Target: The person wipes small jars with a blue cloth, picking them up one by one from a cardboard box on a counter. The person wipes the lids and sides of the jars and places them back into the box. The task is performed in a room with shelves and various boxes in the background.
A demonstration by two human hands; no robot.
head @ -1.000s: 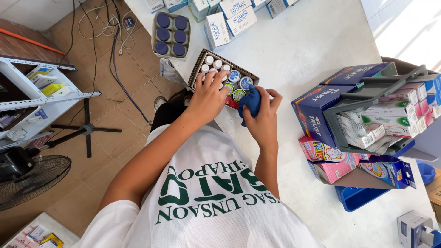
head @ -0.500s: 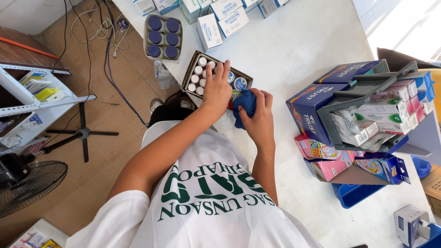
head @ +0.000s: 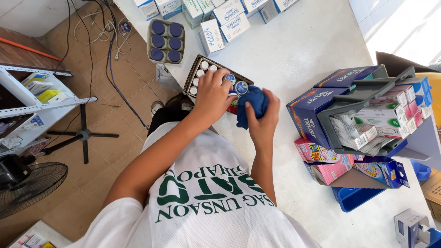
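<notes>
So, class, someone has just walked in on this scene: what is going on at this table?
A person in a white shirt leans over a white table. Their left hand rests on a cardboard tray of small bottles, fingers over the blue-labelled ones. Their right hand grips a bunched blue cloth just beside that tray. A second tray of dark-capped bottles sits further back.

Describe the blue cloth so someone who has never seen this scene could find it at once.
On the white table, look at the near edge where the person's two hands meet beside an open cardboard tray of small bottles. The blue cloth is bunched in the right hand. It is the only soft, crumpled item among rigid boxes and capped bottles.
</notes>
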